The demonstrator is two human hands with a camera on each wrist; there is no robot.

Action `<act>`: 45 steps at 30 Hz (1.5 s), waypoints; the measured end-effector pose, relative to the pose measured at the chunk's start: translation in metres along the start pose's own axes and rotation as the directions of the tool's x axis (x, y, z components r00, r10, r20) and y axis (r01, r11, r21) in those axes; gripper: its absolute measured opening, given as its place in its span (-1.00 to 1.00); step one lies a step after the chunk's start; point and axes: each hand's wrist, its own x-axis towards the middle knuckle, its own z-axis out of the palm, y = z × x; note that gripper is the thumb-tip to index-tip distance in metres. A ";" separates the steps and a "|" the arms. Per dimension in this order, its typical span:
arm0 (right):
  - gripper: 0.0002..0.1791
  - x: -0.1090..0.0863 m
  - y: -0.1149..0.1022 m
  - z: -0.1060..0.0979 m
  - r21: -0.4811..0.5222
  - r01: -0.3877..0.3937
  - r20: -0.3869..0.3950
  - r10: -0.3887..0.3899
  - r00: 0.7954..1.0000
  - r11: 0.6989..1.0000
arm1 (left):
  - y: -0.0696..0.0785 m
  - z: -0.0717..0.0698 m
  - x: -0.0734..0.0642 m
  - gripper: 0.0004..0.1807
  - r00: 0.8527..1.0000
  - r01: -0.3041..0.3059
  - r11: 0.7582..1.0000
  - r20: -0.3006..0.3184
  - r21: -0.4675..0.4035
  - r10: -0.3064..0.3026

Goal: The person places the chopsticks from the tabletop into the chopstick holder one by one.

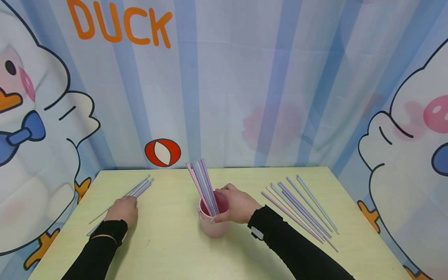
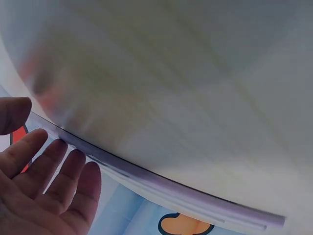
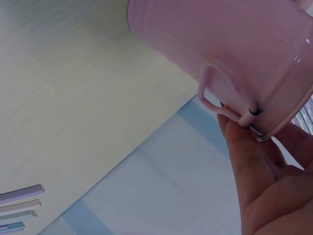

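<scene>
My left hand (image 1: 122, 210) lies over a small bunch of thin pastel straws (image 1: 142, 187) at the table's left. In the left wrist view its fingers (image 2: 54, 181) are extended, fingertips right beside a purple straw (image 2: 171, 188), with the thumb apart. Mid-table stands a pink cup (image 1: 214, 229) holding a bundle of pastel straws (image 1: 203, 186) that lean left. My right hand (image 1: 239, 204) grips the cup's rim from the right, thumb on the near side. The right wrist view shows the cup's handle (image 3: 203, 90) near its fingertips.
More straws (image 1: 301, 210) in purple, blue, pink and white lie loosely fanned at the right of the pale wooden table (image 1: 168, 249), near the right forearm. A duck-print curtain (image 1: 224, 97) hangs behind the table's back edge.
</scene>
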 end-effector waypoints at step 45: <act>-0.02 -0.003 -0.002 -0.002 0.010 0.013 -0.011 -0.013 1.000 1.000 | 0.019 -0.001 -0.001 -0.86 0.996 -0.073 0.997 0.050 -0.025 0.074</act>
